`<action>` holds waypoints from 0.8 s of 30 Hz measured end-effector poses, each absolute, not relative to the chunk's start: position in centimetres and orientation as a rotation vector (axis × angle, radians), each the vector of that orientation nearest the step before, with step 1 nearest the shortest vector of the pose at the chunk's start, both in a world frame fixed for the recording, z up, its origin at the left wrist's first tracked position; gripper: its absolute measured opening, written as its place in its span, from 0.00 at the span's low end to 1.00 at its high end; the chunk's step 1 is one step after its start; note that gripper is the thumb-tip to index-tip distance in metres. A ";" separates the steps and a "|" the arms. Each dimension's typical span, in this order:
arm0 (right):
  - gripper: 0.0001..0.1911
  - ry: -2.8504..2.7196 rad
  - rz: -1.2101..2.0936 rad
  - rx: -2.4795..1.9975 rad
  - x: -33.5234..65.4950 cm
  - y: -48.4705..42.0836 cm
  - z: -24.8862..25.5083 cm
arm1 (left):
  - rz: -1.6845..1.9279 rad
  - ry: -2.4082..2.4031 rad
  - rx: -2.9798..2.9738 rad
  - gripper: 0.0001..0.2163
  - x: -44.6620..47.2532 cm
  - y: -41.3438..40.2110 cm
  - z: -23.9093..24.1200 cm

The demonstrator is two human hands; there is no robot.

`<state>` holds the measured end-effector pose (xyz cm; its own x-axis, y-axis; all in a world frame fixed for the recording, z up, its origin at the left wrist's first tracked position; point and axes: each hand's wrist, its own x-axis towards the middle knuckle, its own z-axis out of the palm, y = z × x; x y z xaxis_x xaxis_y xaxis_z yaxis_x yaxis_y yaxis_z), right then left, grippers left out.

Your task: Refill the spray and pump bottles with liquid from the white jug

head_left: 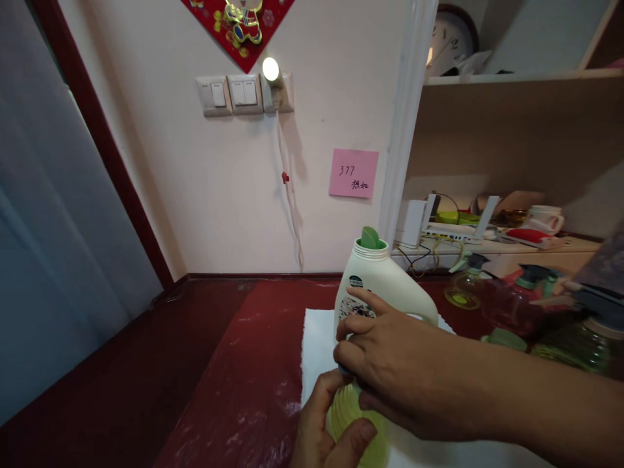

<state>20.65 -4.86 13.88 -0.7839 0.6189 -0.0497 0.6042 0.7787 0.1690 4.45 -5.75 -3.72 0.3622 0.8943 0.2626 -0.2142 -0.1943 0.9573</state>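
Note:
Low in the view, a see-through ribbed bottle (pixel 375 442) holds yellow-green liquid. Its body is wrapped by my left hand (pixel 319 422), thumb across the near side. Over the bottle's neck lies my right hand (pixel 390 364), its fingers curled round the top, which they mostly hide; a small dark bit shows beneath them. My right forefinger sticks out toward the label of a pale jug (pixel 404 286) just behind. That jug stands upright with its mouth uncapped, and a green spout (pixel 370 238) rises from it. A white cloth (pixel 316 338) lies underneath.
To the right stand a clear spray bottle (pixel 463 289), a pink spray bottle (pixel 511 302) and a larger greenish bottle (pixel 580 344). Near my right forearm is a green cap (pixel 504 339). A white router (pixel 451 231) with cables sits on the shelf. A cord (pixel 290 201) hangs down the wall.

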 end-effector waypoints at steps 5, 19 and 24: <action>0.15 2.780 0.067 1.186 20.2 -5.0 14.1 | 1.184 0.721 1.385 0.24 4.4 -5.8 -4.8; 0.15 2.627 -0.248 1.562 20.4 -5.9 14.8 | 1.231 0.797 1.393 0.22 4.3 -6.0 -5.5; 0.20 2.835 -0.581 1.837 23.6 -6.2 14.7 | 1.238 0.737 1.398 0.21 4.4 -5.8 -5.3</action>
<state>23.61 -6.16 14.71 -0.3968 0.9163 0.0553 0.8206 0.3810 -0.4260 4.38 -5.81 -5.33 0.2673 0.9226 0.2782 -0.1954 -0.2308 0.9532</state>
